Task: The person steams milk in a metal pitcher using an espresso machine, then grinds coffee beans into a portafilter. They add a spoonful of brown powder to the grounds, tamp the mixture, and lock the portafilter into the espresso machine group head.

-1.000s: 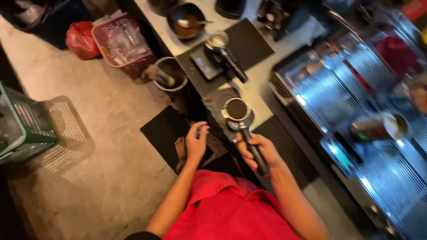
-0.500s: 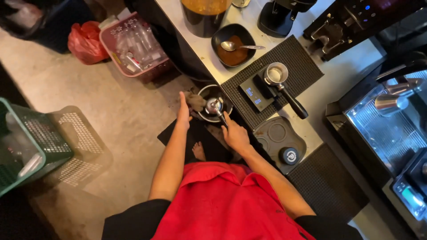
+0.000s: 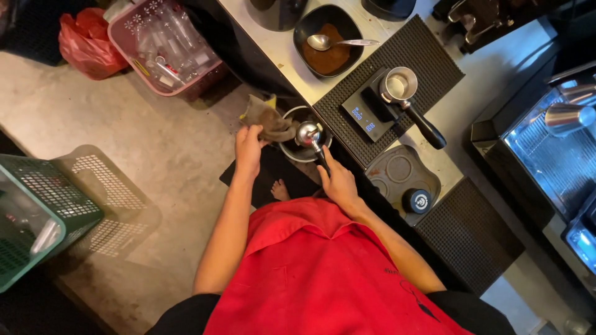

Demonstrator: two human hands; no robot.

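Right hand [image 3: 335, 181] clenched on portafilter [image 3: 308, 134] handle, over bucket [image 3: 292, 151] at counter [image 3: 273, 53] edge; left hand [image 3: 248, 147] gripping brown cloth [image 3: 267, 120] beside it.

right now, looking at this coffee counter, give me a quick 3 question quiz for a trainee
1. True or false: the left hand holds a brown cloth.
2. What does the right hand grip? A) a spoon B) the black handle of the coffee handle over the round bin C) a cup
3. Fill in: a second coffee handle rests on the small black ____ with blue digits.

Key: 1 true; 2 B; 3 scale
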